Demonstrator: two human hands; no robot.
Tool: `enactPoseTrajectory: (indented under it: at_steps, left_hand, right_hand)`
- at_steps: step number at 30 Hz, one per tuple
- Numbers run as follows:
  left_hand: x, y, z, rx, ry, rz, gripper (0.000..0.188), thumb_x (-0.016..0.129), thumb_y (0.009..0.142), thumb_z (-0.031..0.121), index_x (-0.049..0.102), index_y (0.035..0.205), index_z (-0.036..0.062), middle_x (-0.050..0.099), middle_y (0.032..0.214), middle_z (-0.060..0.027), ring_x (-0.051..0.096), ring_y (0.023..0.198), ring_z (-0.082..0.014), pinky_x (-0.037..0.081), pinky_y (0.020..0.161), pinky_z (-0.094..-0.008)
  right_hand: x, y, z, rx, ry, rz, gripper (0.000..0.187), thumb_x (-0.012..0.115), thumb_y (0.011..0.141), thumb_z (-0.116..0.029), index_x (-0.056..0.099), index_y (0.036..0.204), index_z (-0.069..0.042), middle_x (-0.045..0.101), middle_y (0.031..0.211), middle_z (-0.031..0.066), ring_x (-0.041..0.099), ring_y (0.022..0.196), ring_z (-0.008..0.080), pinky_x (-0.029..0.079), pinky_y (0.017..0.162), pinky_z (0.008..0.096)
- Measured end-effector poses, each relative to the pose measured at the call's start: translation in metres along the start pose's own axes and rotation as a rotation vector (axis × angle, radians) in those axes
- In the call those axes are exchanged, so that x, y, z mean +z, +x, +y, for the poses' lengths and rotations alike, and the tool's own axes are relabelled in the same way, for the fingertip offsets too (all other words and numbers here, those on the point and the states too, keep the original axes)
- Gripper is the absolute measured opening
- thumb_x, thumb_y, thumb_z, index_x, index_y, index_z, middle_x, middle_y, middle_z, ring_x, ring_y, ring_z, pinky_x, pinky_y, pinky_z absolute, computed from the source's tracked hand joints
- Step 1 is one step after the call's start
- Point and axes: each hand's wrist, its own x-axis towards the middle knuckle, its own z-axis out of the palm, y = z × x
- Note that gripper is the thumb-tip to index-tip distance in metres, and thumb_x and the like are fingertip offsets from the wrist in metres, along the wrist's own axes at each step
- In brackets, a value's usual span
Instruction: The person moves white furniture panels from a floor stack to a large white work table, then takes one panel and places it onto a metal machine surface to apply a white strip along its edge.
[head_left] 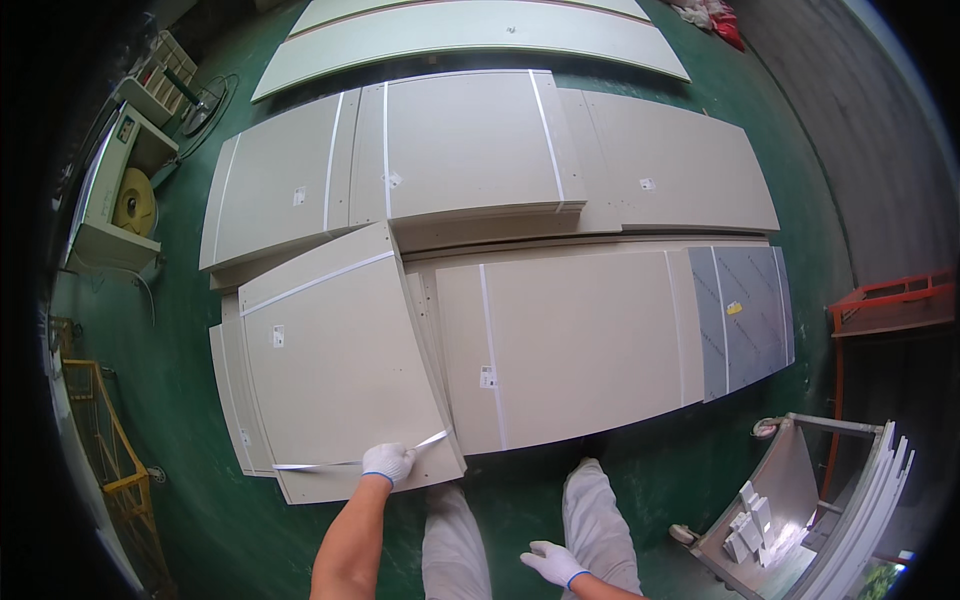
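Observation:
My left hand (388,462), in a white knitted glove, is closed around a white packing strap (318,466) near the front edge of a strapped stack of beige panels (345,350). The strap bends at my fist. This stack lies askew, its far corner against the panels behind. A small white label (279,336) is on its top. My right hand (552,565), gloved too, hangs in front of my right leg with its fingers stretched out and nothing in them. To the right of the skewed stack lies another beige panel stack (580,340) with white straps.
Grey film-wrapped panels (742,310) lie at the right end. Behind are more strapped beige panels (470,140) and long pale boards (470,35). A strapping machine (120,190) stands left, a yellow metal frame (110,450) below it. At right are a cart (760,540) and an orange-red stand (890,305).

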Motion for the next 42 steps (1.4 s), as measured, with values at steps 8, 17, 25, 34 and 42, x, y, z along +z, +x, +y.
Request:
enactPoseTrajectory:
  at_steps: [8, 17, 25, 34, 42]
  left_hand:
    - [0.049, 0.038, 0.235, 0.056, -0.238, 0.070, 0.041, 0.049, 0.101, 0.039, 0.076, 0.106, 0.0088, 0.075, 0.109, -0.0230, 0.070, 0.105, -0.0440, 0.054, 0.096, -0.0523]
    - [0.070, 0.129, 0.465, 0.182, -0.616, 0.084, 0.041, 0.054, 0.096, 0.027, 0.064, 0.126, 0.0011, 0.071, 0.114, -0.0296, 0.067, 0.111, -0.0471, 0.052, 0.099, -0.0527]
    - [0.046, 0.111, 0.440, 0.387, -0.744, 0.673, 0.042, 0.069, 0.090, 0.024, 0.066, 0.126, 0.0019, 0.066, 0.130, -0.0216, 0.063, 0.120, -0.0387, 0.050, 0.106, -0.0452]
    - [0.021, 0.121, 0.177, -0.524, -0.463, 0.650, 0.068, 0.076, 0.087, 0.028, 0.050, 0.145, 0.0026, 0.052, 0.141, -0.0255, 0.049, 0.134, -0.0438, 0.043, 0.113, -0.0510]
    - [0.007, 0.135, 0.165, -0.494, -0.475, 0.581, 0.049, 0.075, 0.089, 0.038, 0.066, 0.117, -0.0009, 0.068, 0.110, -0.0220, 0.065, 0.107, -0.0403, 0.052, 0.099, -0.0480]
  right_hand:
    - [-0.072, 0.033, -0.011, -0.119, 0.233, -0.036, 0.073, 0.072, 0.097, -0.041, 0.051, 0.149, 0.006, 0.060, 0.147, 0.0243, 0.060, 0.136, 0.0316, 0.045, 0.115, 0.0374]
    - [-0.174, 0.122, 0.016, -0.112, 0.571, 0.319, 0.083, 0.076, 0.093, -0.024, 0.034, 0.156, 0.009, 0.049, 0.154, 0.0296, 0.052, 0.142, 0.0362, 0.044, 0.115, 0.0402]
    - [-0.239, 0.171, -0.023, -0.140, 0.734, 0.348, 0.085, 0.075, 0.095, -0.016, 0.026, 0.161, 0.007, 0.044, 0.157, 0.0290, 0.051, 0.142, 0.0347, 0.042, 0.116, 0.0402]
    - [-0.195, 0.195, -0.049, -0.001, 0.400, 0.745, 0.082, 0.084, 0.087, -0.017, 0.042, 0.152, 0.009, 0.057, 0.141, 0.0236, 0.060, 0.125, 0.0316, 0.047, 0.108, 0.0391]
    - [-0.222, 0.224, -0.056, 0.074, 0.720, 0.673, 0.047, 0.084, 0.088, -0.029, 0.065, 0.116, 0.003, 0.067, 0.099, 0.0111, 0.064, 0.090, 0.0232, 0.052, 0.078, 0.0366]
